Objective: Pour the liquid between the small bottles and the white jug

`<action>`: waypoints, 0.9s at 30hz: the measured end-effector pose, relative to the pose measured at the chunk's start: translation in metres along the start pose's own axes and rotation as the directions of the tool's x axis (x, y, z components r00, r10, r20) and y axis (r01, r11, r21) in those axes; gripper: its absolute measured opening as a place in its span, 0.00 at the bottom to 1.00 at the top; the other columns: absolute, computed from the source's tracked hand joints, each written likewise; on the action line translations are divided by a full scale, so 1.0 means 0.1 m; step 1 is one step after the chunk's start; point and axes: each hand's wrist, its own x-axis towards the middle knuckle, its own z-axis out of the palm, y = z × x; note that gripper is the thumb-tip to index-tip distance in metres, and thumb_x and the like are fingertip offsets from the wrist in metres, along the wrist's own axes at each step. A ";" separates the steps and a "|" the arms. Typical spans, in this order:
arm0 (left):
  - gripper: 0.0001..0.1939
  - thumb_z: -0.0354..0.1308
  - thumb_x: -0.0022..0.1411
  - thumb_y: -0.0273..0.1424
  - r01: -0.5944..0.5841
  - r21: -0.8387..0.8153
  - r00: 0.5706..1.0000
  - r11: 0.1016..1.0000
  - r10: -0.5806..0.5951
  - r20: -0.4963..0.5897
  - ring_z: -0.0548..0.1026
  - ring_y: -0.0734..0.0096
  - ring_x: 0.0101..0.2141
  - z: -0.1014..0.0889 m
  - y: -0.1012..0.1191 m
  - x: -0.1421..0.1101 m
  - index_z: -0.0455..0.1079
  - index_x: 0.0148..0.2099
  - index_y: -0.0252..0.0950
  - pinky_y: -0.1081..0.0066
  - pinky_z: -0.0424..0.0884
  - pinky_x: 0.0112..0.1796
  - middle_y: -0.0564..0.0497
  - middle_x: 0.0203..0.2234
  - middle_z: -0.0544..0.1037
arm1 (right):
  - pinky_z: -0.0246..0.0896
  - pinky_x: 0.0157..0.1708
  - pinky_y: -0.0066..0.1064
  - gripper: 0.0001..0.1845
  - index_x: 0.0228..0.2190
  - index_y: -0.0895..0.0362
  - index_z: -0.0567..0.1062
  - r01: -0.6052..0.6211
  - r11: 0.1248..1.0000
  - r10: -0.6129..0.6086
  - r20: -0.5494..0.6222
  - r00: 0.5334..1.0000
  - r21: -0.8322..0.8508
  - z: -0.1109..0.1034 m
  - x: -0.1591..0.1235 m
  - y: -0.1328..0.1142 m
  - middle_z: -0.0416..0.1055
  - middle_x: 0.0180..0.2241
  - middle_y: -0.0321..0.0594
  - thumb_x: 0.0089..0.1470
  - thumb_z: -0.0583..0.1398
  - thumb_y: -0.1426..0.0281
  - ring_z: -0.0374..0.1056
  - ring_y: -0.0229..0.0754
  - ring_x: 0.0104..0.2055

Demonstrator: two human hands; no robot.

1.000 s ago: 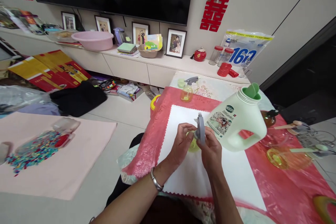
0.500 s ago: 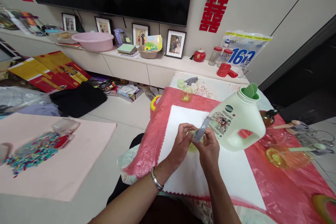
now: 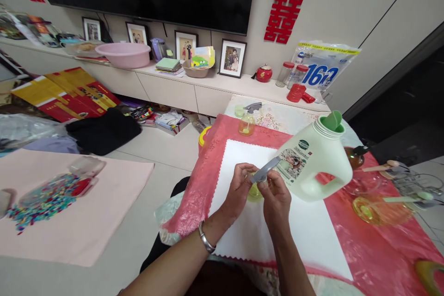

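A: What are those hands holding down there?

B: The left hand point(image 3: 239, 189) is wrapping its fingers round a small yellowish bottle point(image 3: 255, 194) over the white sheet point(image 3: 243, 236), and the right hand point(image 3: 277, 196) is pinching the grey sprayer head point(image 3: 266, 169) at the bottle's top

A: Is the bottle resting on the sheet or hanging above it?

B: I'm not managing to tell from this angle. The head is leaning, its long end pointing off toward the pale green jug point(image 3: 319, 171)

A: And how far along are they getting?

B: Part way, I'm reckoning! Head and bottle are meeting at the neck, so that much is looking done; the fingers are hiding whether the collar is sitting tight, and with both hands gripping there I'm judging the work at the neck unfinished

A: Is anything else looking complete?

B: Yes, another spray bottle point(image 3: 246, 126) is standing upright at the back of the red cover point(image 3: 385, 249), wearing its own grey head, nobody touching it

A: And the jug?

B: It's standing just beside the right hand, a green piece point(image 3: 332, 121) poking out of its mouth, while a yellow bottle point(image 3: 388, 212) is showing farther right, too smeared for me to judge
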 end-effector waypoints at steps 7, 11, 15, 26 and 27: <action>0.18 0.62 0.65 0.44 -0.006 -0.003 1.000 1.000 0.006 0.010 0.75 0.61 0.49 0.02 -0.01 -0.02 0.66 0.50 0.41 0.61 0.68 0.52 0.47 0.47 0.76 | 0.60 0.55 0.40 0.16 0.47 0.50 0.80 -0.013 0.998 0.017 0.060 0.998 -0.060 -0.03 -0.01 -0.07 0.66 0.50 0.43 0.58 0.67 0.59 0.61 0.50 0.56; 0.19 0.64 0.62 0.47 -0.007 -0.028 1.000 1.000 0.007 -0.001 0.76 0.63 0.45 0.04 0.01 0.00 0.67 0.48 0.41 0.62 0.69 0.51 0.49 0.44 0.77 | 0.59 0.55 0.41 0.16 0.47 0.49 0.80 -0.036 0.999 0.037 0.019 0.999 -0.031 -0.02 -0.01 0.01 0.65 0.49 0.41 0.56 0.68 0.62 0.62 0.50 0.54; 0.19 0.62 0.63 0.48 0.000 -0.003 0.999 1.000 0.000 0.050 0.77 0.60 0.47 0.00 0.05 0.00 0.70 0.48 0.41 0.60 0.69 0.52 0.47 0.45 0.78 | 0.57 0.55 0.39 0.16 0.46 0.48 0.80 -0.056 0.998 0.056 -0.003 0.998 0.006 -0.01 -0.01 0.05 0.66 0.48 0.39 0.54 0.69 0.62 0.62 0.49 0.53; 0.48 0.78 0.40 0.32 -0.014 0.435 0.997 0.900 0.043 -0.057 0.68 0.42 0.60 -0.33 -0.48 -0.29 0.58 0.62 0.41 0.47 0.66 0.58 0.40 0.59 0.67 | 0.66 0.48 0.34 0.14 0.40 0.53 0.80 -0.095 0.994 0.103 -0.183 0.978 0.053 0.22 -0.21 -0.23 0.70 0.43 0.38 0.52 0.69 0.63 0.67 0.46 0.47; 0.48 0.78 0.39 0.31 0.000 0.433 0.998 0.901 0.029 -0.061 0.71 0.42 0.58 -0.32 -0.47 -0.28 0.59 0.60 0.41 0.47 0.68 0.56 0.41 0.57 0.69 | 0.66 0.48 0.34 0.14 0.41 0.53 0.80 -0.093 0.994 0.102 -0.200 0.974 0.051 0.24 -0.22 -0.25 0.70 0.42 0.38 0.52 0.69 0.63 0.67 0.46 0.47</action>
